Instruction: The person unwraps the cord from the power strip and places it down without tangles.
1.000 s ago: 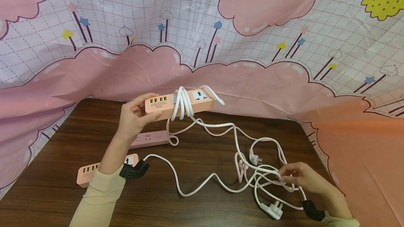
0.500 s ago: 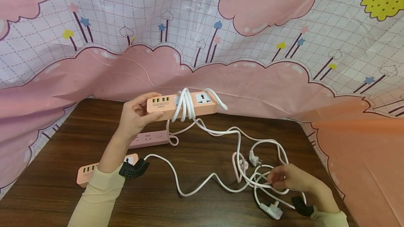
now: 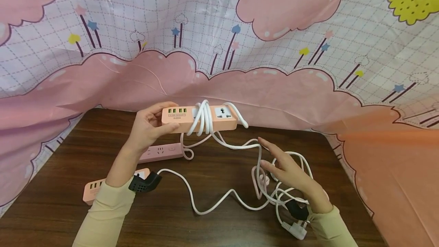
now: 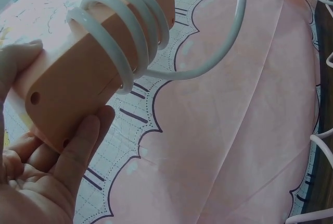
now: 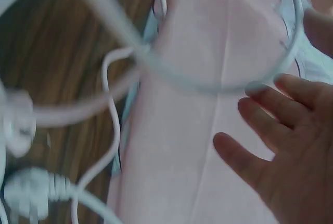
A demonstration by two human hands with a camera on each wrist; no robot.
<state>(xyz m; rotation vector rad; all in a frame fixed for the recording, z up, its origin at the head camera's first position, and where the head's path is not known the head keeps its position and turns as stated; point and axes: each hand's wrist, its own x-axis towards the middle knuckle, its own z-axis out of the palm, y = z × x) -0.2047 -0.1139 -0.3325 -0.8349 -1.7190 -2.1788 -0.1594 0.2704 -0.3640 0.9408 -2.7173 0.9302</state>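
Note:
My left hand [image 3: 145, 127] grips the left end of a peach power strip [image 3: 176, 117], thumb in front, raised above the table. White cord [image 3: 204, 119] winds around the strip's middle in several turns; the left wrist view shows these coils [image 4: 112, 31] crossing its underside. From them a loose stretch of cord [image 3: 234, 147] runs right and drops toward the tangle. My right hand [image 3: 291, 170] is beside that stretch, fingers extended and spread. In the right wrist view, the cord [image 5: 208, 86] passes at the fingertips of the right hand [image 5: 296, 146]; no grip on it shows.
On the dark wooden table [image 3: 164, 224] lie a pink power strip [image 3: 162, 152] and a second peach power strip [image 3: 90, 191], partly behind my left arm. Tangled white cords [image 3: 279, 193] and a plug [image 3: 295, 230] lie at right. A patterned curtain [image 3: 219, 90] hangs behind.
My right hand has risen from the cord tangle up and left, its fingers straightening beside the hanging cord. The held power strip has shifted slightly right and down.

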